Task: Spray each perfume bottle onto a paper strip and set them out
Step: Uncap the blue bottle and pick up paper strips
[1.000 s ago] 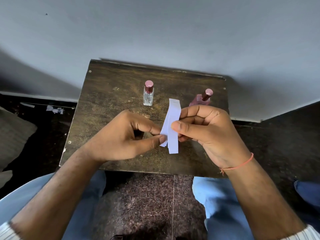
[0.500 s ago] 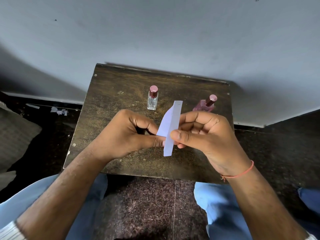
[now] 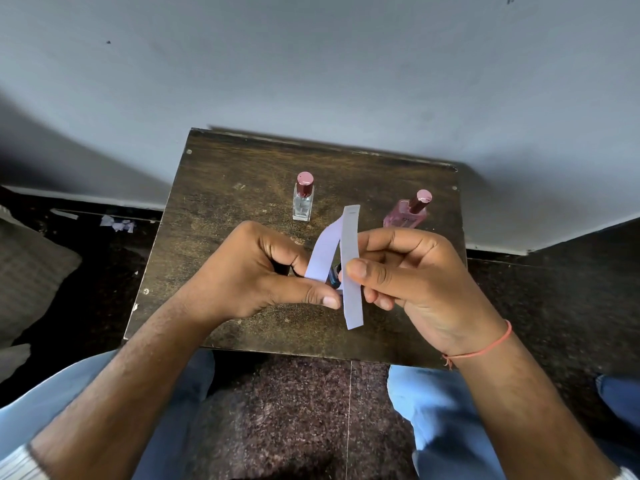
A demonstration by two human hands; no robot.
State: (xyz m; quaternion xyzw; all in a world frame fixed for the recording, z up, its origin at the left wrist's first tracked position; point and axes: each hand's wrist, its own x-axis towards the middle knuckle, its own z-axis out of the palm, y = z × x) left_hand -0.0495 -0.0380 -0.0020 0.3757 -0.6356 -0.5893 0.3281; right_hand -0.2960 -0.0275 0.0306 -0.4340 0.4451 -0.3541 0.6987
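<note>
both hands above surface (image 3: 214,188): left hand (image 3: 256,271) pinches one paper strip (image 3: 323,252), right hand (image 3: 412,275) pinches another strip (image 3: 351,271). clear bottle (image 3: 303,199) & pink bottle (image 3: 408,211) stand behind, apart.

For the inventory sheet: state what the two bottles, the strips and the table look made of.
Clear bottle and pink bottle: see-through, likely glass; glossy metallic-pink caps. Paper strips: thin matte white paper, one bending. Table: dark wood-look top, worn and scuffed.
</note>
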